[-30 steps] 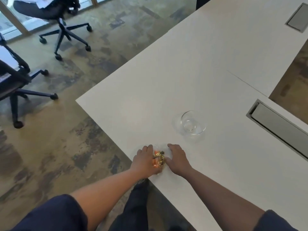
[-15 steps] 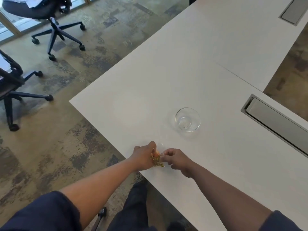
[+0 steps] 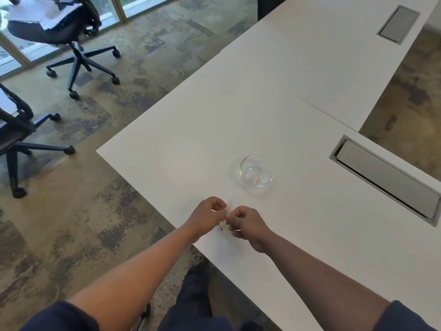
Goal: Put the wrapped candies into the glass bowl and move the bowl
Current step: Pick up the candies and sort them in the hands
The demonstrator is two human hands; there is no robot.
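The empty glass bowl (image 3: 256, 170) stands upright on the white table (image 3: 186, 149), a short way beyond my hands. My left hand (image 3: 206, 216) and my right hand (image 3: 248, 223) are both closed into fists and pressed together just inside the table's near edge. Between them only a sliver of clear, whitish wrapping from the wrapped candies (image 3: 225, 223) shows. The coloured candies themselves are hidden inside my fingers. Neither hand touches the bowl.
A grey metal cable hatch (image 3: 386, 180) is set in the table right of the bowl, another hatch (image 3: 398, 25) far back. Two black wheeled office chairs (image 3: 78, 39) (image 3: 14, 130) stand on the carpet to the left. My dark trouser legs show below the table edge.
My hands closed from flat around the orange and gold candies into tight fists over them, and the candies went out of sight. The bowl stayed where it was.
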